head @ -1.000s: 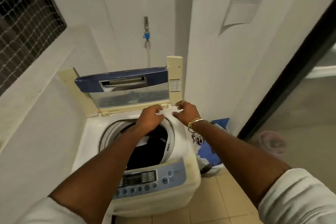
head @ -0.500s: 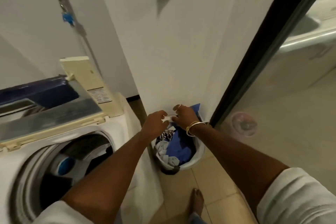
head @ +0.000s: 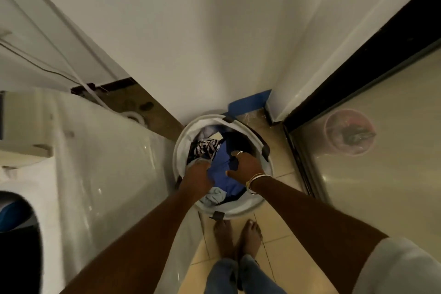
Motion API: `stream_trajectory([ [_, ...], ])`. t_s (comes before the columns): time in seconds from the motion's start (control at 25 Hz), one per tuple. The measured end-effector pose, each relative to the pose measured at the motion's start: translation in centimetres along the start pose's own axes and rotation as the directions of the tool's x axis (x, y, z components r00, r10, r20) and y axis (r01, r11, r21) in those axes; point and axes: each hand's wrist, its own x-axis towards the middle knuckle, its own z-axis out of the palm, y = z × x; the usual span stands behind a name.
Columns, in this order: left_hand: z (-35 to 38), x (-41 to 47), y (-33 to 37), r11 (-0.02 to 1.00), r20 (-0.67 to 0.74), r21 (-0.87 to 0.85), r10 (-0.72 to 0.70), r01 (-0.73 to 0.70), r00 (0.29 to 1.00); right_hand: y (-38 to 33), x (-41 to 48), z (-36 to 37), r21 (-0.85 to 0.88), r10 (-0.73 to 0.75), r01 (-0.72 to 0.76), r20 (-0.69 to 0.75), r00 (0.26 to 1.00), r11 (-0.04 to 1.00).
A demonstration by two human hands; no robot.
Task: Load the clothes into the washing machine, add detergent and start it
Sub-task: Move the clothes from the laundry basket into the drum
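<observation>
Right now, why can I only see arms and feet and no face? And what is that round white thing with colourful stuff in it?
The camera sits on the person's head and looks down, so you see only their own arms and bare feet. The round white thing is a laundry basket on the floor, full of clothes. The right hand curls around a blue cloth. The left hand reaches into the pile beside it; blur hides whether it grips. The big white box on the left is the washing machine, where the clothes will go.

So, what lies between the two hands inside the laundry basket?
A blue garment lies between the left hand and right hand; the head view shows it.
</observation>
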Motion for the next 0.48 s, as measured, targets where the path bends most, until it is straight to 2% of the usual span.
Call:
stream_trajectory([
  [0.16,5.5,6.9,-5.0,0.992,0.106,0.091,-0.097,0.087,0.990,4.2,8.3,4.7,-0.093,0.051,-0.048,0.032,0.998,0.995],
  [0.28,9.3,11.5,-8.6,0.962,0.136,0.245,-0.158,0.122,0.978,6.8,13.3,8.6,-0.120,0.122,-0.118,0.027,0.992,0.986],
  [0.4,12.1,14.0,-10.0,0.851,0.078,0.498,-0.237,0.168,0.968,8.5,16.2,12.0,-0.185,0.136,-0.136,-0.016,0.991,0.973],
  [0.48,13.3,15.1,-10.4,0.806,0.040,0.561,-0.254,0.189,0.966,9.3,17.6,13.4,-0.226,0.123,-0.123,-0.015,0.992,0.966],
])
